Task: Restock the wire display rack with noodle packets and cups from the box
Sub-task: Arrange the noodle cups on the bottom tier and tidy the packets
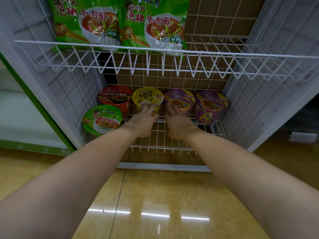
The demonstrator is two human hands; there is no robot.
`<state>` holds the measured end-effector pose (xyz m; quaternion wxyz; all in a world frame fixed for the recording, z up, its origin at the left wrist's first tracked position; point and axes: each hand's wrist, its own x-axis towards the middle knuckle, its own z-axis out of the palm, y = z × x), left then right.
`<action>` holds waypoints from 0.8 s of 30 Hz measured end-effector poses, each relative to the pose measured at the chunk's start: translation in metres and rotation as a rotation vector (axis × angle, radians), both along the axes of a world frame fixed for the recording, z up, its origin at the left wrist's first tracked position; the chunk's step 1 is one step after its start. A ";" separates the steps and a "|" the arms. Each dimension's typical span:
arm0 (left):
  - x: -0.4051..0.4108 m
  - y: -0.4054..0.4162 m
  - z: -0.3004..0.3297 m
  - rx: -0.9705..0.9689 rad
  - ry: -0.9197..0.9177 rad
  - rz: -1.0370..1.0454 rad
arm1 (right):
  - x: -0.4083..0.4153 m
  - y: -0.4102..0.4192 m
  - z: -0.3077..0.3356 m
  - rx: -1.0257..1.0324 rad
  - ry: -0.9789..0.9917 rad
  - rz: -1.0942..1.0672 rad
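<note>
On the wire rack's (172, 145) low shelf, the left hand (144, 120) grips the yellow cup (146, 98) and the right hand (176, 121) grips the purple cup (179, 100) beside it. Both cups tilt; pushed carelessly, either could topple on the wires.

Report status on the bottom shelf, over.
Left hand holds yellow cup. Right hand holds purple cup. Both cups on bottom shelf. Nothing blocking.
</note>
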<state>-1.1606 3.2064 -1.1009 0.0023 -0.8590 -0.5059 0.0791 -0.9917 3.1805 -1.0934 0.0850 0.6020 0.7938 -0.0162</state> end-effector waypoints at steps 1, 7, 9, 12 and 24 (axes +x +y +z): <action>-0.002 -0.002 0.000 0.027 -0.002 -0.015 | 0.003 -0.001 0.003 0.040 -0.003 0.035; -0.009 -0.006 0.009 0.178 0.127 -0.214 | 0.016 -0.007 0.010 0.087 -0.046 0.163; -0.009 -0.010 0.010 0.097 0.113 -0.160 | 0.016 -0.008 0.005 0.015 -0.005 0.130; -0.011 -0.013 0.003 -0.024 0.129 -0.045 | 0.014 -0.005 -0.003 -0.037 0.013 0.107; 0.001 -0.005 -0.029 -0.001 0.195 0.009 | -0.007 0.002 -0.022 -0.174 0.016 0.105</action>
